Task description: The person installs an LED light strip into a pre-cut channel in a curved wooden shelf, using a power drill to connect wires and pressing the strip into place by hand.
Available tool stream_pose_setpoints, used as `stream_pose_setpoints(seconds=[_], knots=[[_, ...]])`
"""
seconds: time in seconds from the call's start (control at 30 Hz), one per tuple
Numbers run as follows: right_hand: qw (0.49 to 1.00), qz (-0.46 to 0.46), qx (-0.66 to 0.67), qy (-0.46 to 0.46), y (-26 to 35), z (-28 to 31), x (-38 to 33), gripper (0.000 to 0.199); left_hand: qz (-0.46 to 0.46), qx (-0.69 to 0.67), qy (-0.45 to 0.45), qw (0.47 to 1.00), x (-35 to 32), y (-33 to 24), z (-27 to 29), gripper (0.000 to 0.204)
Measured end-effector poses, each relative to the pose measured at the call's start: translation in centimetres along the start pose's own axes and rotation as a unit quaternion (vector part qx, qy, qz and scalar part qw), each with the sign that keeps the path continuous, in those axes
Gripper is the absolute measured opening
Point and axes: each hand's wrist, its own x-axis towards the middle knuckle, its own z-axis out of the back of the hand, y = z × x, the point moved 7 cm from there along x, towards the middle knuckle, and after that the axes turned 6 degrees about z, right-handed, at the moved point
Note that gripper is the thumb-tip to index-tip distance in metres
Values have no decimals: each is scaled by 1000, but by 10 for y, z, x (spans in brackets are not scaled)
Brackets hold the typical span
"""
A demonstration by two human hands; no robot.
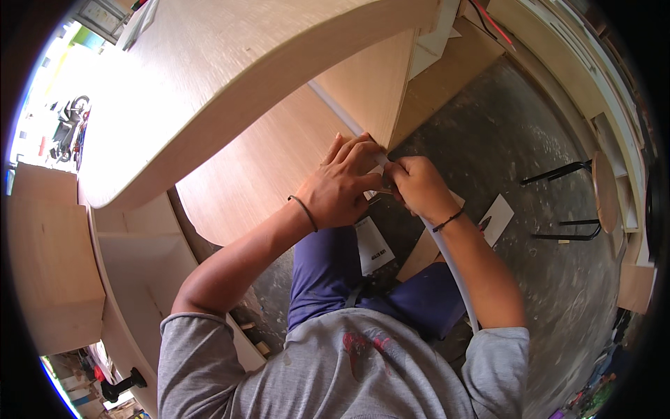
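Note:
A long, narrow pale grey strip, looking like flexible edge trim, runs along the edge of a light wood-grain panel and bends down past my right forearm. My right hand is closed around the strip just off the panel's corner. Beside it, my left hand bends its fingers over the strip at the panel's edge, its thumb pointing toward the right hand. The two hands nearly touch. Whatever lies between the left fingertips and the right thumb is mostly hidden.
Above my hands curves a thick wooden top. An open white-lined cabinet stands at the left. On the dark floor lie a printed sheet and board offcuts. A stool lies tipped at the right.

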Motion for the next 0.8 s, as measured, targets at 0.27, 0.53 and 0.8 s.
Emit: stream_pose_setpoints(seconds=[0.27,0.53,0.8], knots=[[996,-70,39,46,-9,6,-25,31,-19,24,13,999,-1,4,2,30],[999,-44,4,7,6,2,-6,30,-27,20,0,999,-1,-3,-2,29],[998,-50,34,33,-11,7,-26,31,-21,26,6,999,-3,-2,2,31]])
